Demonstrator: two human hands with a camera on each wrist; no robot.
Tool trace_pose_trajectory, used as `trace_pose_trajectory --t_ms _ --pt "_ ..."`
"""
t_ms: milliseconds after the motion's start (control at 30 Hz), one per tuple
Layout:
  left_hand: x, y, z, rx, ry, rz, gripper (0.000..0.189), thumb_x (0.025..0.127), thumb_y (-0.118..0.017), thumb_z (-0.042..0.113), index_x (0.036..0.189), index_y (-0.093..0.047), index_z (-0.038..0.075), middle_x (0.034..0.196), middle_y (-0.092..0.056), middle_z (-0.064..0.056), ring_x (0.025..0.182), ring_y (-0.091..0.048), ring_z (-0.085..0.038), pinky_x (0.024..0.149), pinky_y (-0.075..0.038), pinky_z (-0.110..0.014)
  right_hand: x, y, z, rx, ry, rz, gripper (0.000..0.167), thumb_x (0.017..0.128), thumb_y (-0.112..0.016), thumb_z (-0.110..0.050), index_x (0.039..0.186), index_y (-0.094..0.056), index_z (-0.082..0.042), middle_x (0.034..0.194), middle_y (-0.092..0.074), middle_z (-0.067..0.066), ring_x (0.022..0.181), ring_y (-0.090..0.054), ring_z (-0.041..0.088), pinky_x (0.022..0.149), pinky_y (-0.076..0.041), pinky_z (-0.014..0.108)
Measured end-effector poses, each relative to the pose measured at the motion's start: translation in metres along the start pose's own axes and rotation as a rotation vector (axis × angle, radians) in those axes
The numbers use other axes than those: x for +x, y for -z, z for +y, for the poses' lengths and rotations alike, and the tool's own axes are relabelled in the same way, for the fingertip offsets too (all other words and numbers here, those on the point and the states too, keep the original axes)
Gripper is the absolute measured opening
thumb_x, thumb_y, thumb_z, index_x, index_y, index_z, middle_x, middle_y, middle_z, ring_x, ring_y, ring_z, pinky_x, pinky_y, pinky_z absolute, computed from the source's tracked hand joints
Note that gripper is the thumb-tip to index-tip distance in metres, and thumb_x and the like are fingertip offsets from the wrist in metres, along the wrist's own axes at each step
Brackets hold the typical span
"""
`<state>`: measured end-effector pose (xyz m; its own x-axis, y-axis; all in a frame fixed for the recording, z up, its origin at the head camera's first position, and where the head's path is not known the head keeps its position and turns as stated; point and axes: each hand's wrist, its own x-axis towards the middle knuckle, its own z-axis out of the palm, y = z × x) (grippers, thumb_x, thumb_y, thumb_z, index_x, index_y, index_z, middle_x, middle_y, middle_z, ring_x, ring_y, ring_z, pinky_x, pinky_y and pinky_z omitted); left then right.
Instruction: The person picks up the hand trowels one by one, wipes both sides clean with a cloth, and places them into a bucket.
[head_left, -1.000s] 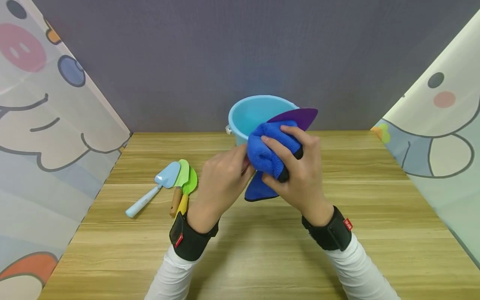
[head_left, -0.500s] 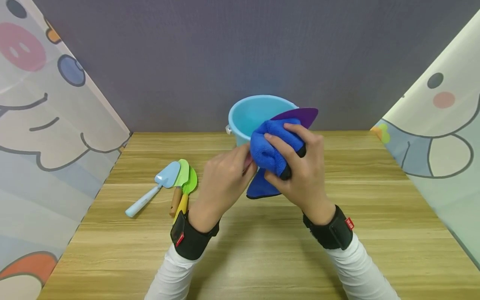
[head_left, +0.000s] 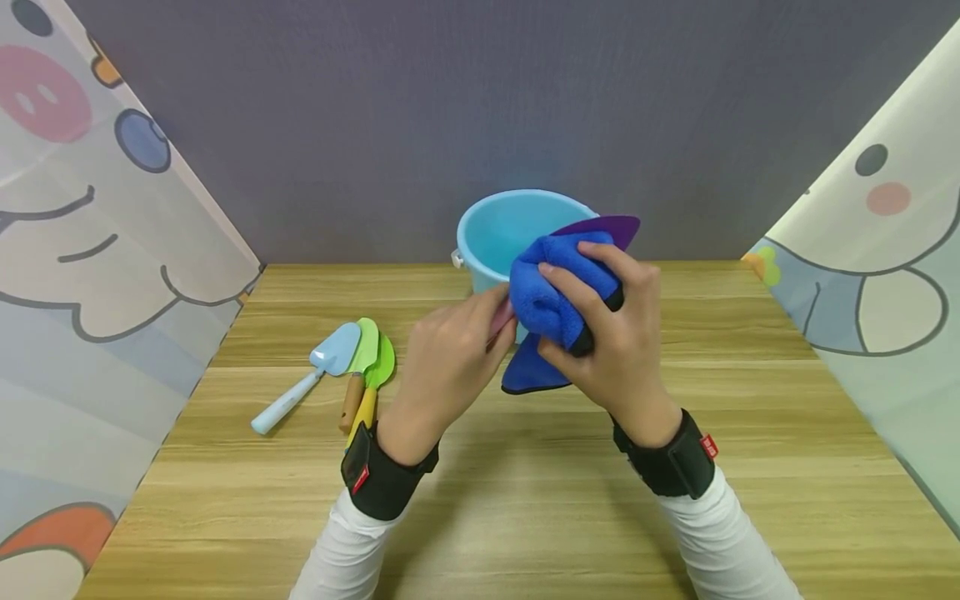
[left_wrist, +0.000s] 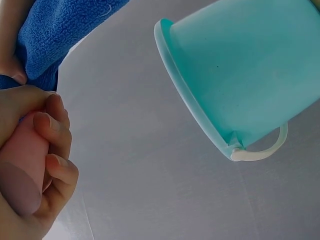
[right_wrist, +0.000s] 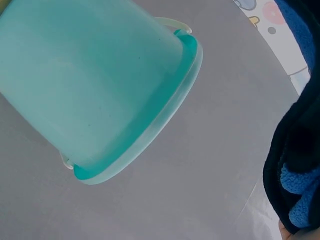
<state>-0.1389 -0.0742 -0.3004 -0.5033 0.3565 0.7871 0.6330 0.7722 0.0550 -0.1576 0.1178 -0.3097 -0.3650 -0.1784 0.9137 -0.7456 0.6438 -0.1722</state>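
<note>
My left hand [head_left: 450,362] grips the pink handle [left_wrist: 25,155] of a hand trowel, fingers wrapped round it in the left wrist view. The trowel's purple blade [head_left: 624,227] sticks out to the upper right beyond a blue towel [head_left: 536,300]. My right hand [head_left: 621,333] holds this black-edged towel bunched around the trowel, fingers curled over its top; a loose corner hangs below. The middle of the trowel is hidden under the cloth. Both hands are in front of a light blue bucket [head_left: 483,277], and the towel overlaps its rim in the head view.
On the wooden table [head_left: 540,517], left of my left hand, lie a light blue trowel [head_left: 300,387], a pale green trowel [head_left: 365,346] with a brown handle and a green spade [head_left: 381,362] with a yellow handle. A grey wall [head_left: 337,125] rises behind the bucket.
My right hand and the towel have slid a little to the right and up along the trowel. More pink handle shows beside my left hand, which has barely moved.
</note>
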Motion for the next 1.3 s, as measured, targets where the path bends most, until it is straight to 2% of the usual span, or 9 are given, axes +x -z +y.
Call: trace_pose_trajectory --t_ms 233,800,1000,1300 --pt "0.0 -0.001 0.001 -0.001 -0.01 0.004 0.022 0.098 -0.068 0.019 0.114 -0.069 0.003 0.084 -0.075 -0.006 0.062 -0.068 -0.018 0.054 -0.054 -0.03 0.001 0.004 0.003 -0.017 -0.013 0.021 0.045 0.092 -0.065 -0.049 0.127 -0.065 -0.021 0.138 -0.049 0.02 0.127 -0.045 0.045 0.103 -0.045 0.056" --pt "0.001 -0.001 0.001 0.011 -0.019 0.018 0.021 0.098 -0.067 0.02 0.11 -0.068 0.003 0.08 -0.072 -0.005 0.06 -0.066 -0.018 0.052 -0.052 -0.031 0.003 0.007 0.007 -0.02 -0.028 0.059 0.046 0.091 -0.065 -0.053 0.125 -0.066 -0.021 0.138 -0.049 0.019 0.125 -0.046 0.045 0.104 -0.045 0.054" --pt "0.0 -0.001 0.001 0.009 -0.015 0.009 0.02 0.098 -0.068 0.02 0.11 -0.067 0.003 0.079 -0.07 -0.004 0.059 -0.064 -0.017 0.052 -0.052 -0.031 0.004 0.008 0.008 -0.007 -0.044 0.084 0.045 0.085 -0.071 -0.043 0.124 -0.067 -0.02 0.138 -0.049 0.018 0.125 -0.048 0.046 0.104 -0.045 0.053" --pt "0.001 -0.001 -0.001 0.019 -0.025 0.008 0.018 0.099 -0.066 0.02 0.107 -0.067 0.004 0.072 -0.066 -0.002 0.053 -0.057 -0.014 0.047 -0.044 -0.029 0.006 0.01 0.011 -0.025 -0.044 0.09 0.044 0.085 -0.069 -0.041 0.124 -0.067 -0.02 0.139 -0.048 0.017 0.126 -0.047 0.046 0.104 -0.044 0.053"
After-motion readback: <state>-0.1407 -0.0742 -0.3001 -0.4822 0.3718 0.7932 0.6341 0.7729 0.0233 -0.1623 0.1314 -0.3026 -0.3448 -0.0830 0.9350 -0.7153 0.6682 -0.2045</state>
